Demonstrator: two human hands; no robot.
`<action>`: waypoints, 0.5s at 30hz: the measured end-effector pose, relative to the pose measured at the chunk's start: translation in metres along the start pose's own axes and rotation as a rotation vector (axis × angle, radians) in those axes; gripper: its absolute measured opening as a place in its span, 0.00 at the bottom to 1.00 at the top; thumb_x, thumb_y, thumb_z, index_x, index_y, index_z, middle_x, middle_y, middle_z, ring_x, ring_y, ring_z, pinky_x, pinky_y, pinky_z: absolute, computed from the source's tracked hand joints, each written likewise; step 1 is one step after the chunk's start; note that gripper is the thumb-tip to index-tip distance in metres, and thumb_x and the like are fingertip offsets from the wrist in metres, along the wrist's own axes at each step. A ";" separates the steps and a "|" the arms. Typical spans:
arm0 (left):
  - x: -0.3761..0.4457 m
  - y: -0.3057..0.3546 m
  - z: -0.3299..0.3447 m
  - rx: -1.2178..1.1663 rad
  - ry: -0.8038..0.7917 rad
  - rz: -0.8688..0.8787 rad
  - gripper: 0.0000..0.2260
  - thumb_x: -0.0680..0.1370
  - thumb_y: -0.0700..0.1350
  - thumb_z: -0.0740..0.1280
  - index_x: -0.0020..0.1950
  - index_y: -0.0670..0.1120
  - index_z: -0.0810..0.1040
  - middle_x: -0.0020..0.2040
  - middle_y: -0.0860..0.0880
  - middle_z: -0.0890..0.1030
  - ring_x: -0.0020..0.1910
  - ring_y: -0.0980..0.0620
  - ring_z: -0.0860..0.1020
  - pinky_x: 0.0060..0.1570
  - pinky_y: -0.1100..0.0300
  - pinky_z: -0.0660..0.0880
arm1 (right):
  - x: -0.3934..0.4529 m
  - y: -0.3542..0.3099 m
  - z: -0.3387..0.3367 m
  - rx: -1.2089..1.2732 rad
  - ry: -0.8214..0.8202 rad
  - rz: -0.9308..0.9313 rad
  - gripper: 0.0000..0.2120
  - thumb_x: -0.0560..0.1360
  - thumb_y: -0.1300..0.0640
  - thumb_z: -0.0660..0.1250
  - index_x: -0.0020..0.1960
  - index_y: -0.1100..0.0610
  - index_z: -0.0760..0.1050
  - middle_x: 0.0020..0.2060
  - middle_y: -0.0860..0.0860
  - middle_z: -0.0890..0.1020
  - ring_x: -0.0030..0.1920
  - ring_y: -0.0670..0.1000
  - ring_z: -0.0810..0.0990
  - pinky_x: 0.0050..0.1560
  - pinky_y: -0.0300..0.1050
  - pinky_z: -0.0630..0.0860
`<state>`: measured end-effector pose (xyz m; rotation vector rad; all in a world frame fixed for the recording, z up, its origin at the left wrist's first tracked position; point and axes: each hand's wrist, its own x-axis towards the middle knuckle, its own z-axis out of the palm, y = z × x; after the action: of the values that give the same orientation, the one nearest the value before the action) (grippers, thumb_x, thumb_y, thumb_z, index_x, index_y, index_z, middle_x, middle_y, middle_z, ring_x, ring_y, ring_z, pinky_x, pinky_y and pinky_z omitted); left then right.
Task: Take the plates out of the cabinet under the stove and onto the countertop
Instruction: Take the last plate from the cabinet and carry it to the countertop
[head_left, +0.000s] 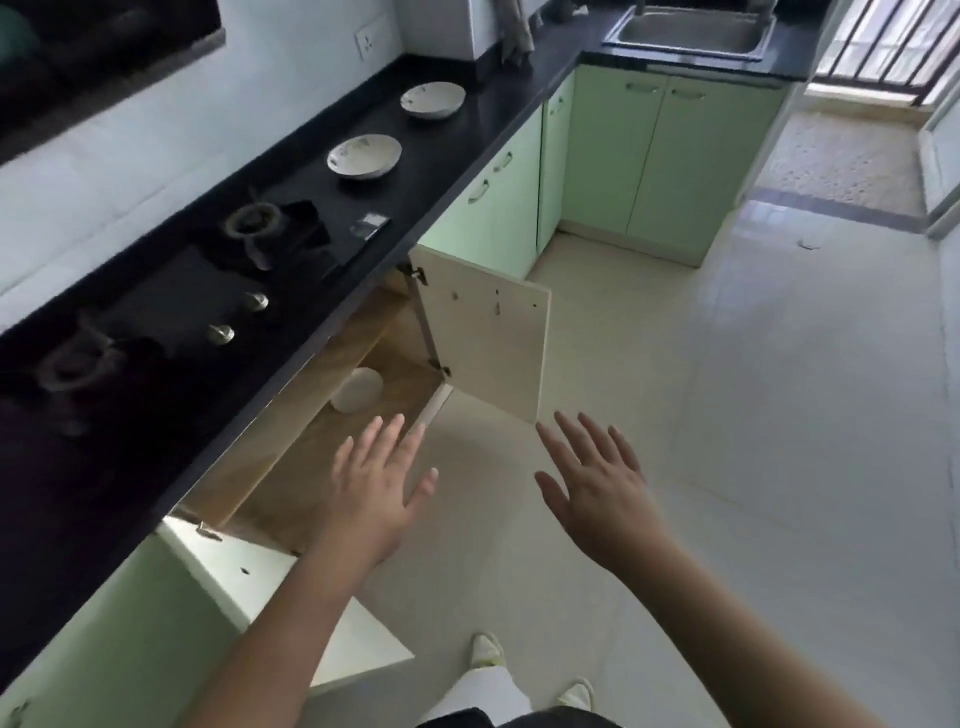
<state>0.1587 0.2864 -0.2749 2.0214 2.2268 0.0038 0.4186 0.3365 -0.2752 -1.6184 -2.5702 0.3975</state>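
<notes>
While hands (485, 488) hover spread, plate (357, 389) in cabinet (332, 457) leaning rim-down

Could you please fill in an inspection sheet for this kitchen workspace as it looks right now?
Surface: black countertop with a built-in stove.
Job's things: two plates on the countertop, near plate, far plate; one white plate inside the open cabinet.
Clutter: nothing seen.
Grippers: left hand and right hand open, empty, spread before the cabinet.
Cables: nothing seen.
Surroundings: steel sink, green cupboards, pale tiled floor.
</notes>
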 end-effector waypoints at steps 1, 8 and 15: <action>0.002 -0.007 0.001 -0.003 0.013 -0.031 0.33 0.77 0.67 0.37 0.79 0.56 0.52 0.81 0.51 0.54 0.79 0.51 0.48 0.76 0.48 0.47 | 0.012 -0.004 0.000 -0.001 -0.011 -0.037 0.31 0.78 0.38 0.38 0.79 0.47 0.51 0.79 0.49 0.57 0.79 0.53 0.50 0.77 0.52 0.43; 0.021 -0.058 0.016 -0.090 0.041 -0.229 0.35 0.77 0.68 0.37 0.78 0.54 0.58 0.79 0.50 0.60 0.78 0.48 0.55 0.74 0.46 0.54 | 0.102 -0.037 0.003 -0.063 -0.065 -0.259 0.29 0.81 0.39 0.43 0.79 0.46 0.50 0.79 0.49 0.56 0.79 0.53 0.50 0.78 0.52 0.43; 0.069 -0.103 0.000 -0.150 0.091 -0.336 0.32 0.78 0.65 0.40 0.80 0.54 0.53 0.80 0.50 0.55 0.79 0.49 0.49 0.76 0.48 0.50 | 0.187 -0.073 -0.010 -0.153 -0.099 -0.421 0.29 0.81 0.38 0.42 0.79 0.47 0.49 0.79 0.48 0.55 0.79 0.53 0.49 0.78 0.53 0.45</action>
<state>0.0506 0.3443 -0.2907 1.5837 2.5102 0.2258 0.2748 0.4765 -0.2597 -1.0656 -2.9781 0.2548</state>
